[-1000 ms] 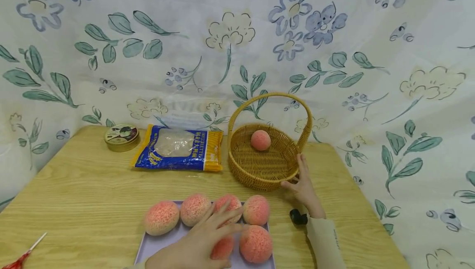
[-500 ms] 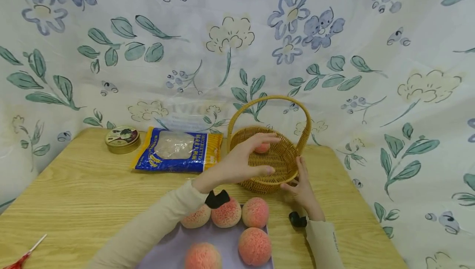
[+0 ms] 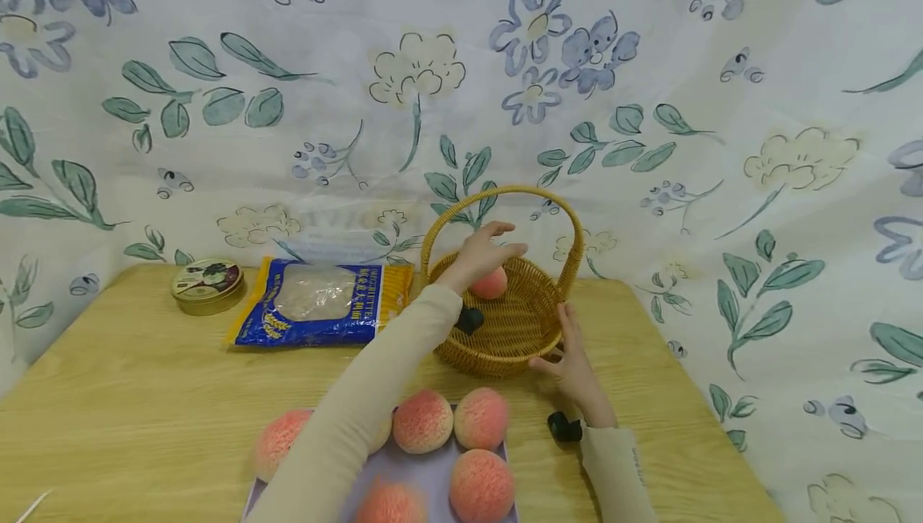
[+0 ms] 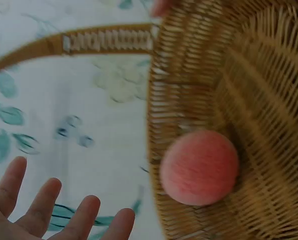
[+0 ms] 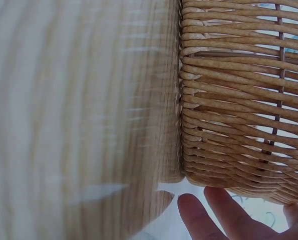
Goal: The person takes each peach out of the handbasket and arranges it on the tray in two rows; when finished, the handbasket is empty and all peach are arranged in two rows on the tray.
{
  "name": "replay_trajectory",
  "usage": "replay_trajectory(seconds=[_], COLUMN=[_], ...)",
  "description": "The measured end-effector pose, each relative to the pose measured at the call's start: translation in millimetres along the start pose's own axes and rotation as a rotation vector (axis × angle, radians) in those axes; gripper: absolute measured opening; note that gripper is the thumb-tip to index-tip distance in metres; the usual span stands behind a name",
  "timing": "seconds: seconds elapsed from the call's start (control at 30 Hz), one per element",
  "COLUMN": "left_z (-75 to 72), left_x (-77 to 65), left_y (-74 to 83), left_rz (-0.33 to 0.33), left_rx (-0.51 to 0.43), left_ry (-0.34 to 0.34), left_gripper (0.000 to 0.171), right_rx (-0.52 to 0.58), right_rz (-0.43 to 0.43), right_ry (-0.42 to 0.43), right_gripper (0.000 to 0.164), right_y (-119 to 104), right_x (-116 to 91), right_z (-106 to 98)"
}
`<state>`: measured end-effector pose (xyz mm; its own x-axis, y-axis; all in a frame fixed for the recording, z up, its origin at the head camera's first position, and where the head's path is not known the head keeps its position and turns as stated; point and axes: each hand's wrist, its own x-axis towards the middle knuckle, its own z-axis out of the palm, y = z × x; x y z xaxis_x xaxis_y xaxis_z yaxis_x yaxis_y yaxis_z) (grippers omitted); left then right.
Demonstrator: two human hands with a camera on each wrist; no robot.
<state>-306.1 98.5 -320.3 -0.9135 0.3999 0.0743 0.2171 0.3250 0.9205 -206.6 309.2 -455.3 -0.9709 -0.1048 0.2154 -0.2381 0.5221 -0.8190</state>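
A pink, fuzzy peach lies in a round wicker basket with a tall arched handle. Over the basket's back left part, under the handle, is my left hand, fingers spread and holding nothing. In the left wrist view the same fingers stand apart from the peach. At the basket's right side, my right hand touches the outer wall with extended fingers. The right wrist view shows its fingertips against the weave low on the wall.
A lilac tray at the front holds several pink and cream peaches, partly hidden by my left sleeve. A blue and yellow pasta bag and a round tin stand at the back left, before a floral cloth.
My left hand has gone from over the tray to over the basket, then farther back beside the peach. A peach on the tray has shifted forward. The right hand stays at the basket.
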Motion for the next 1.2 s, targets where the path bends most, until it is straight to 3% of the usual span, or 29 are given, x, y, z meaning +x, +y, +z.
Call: replay_trajectory(seconds=[0.1, 0.23, 0.4, 0.63, 0.83, 0.97, 1.03, 1.2], left_z=[10.6, 25.9, 43.0, 55.2, 59.8, 55.8, 56.4, 67.5], left_x=[17.8, 35.2, 44.5, 48.2, 51.6, 41.6, 34.5, 19.7], left_y=[-11.8, -30.3, -60.1, -77.8, -83.6, -79.7, -75.8, -64.4], left_rz=[-0.071, -0.14, -0.232, -0.162, -0.067, -0.008, -0.013, -0.033], left_rx=[0.005, 0.107, 0.235, 0.263, 0.429, 0.494, 0.503, 0.536], left_ry=[0.028, 0.086, 0.129, 0.077, -0.059, -0.092, -0.115, -0.274], left_gripper=[0.058, 0.055, 0.046, 0.04, 0.043, 0.042, 0.041, 0.05], right_rx=[-0.001, -0.011, -0.007, -0.003, -0.008, 0.004, 0.008, -0.005], right_rz=[-0.001, -0.003, -0.003, -0.022, -0.032, -0.038, -0.035, -0.046], right_ry=[0.009, 0.028, 0.012, 0.045, 0.038, 0.042, 0.039, 0.039], right_gripper=[0.109, 0.109, 0.109, 0.107, 0.108, 0.108, 0.109, 0.107], right_y=[1, 3, 4, 4, 9, 3, 2, 5], right_x=[0, 1, -1, 0, 4, 3, 2, -1], right_z=[-1, -1, 4, 3, 1, 5, 7, 9])
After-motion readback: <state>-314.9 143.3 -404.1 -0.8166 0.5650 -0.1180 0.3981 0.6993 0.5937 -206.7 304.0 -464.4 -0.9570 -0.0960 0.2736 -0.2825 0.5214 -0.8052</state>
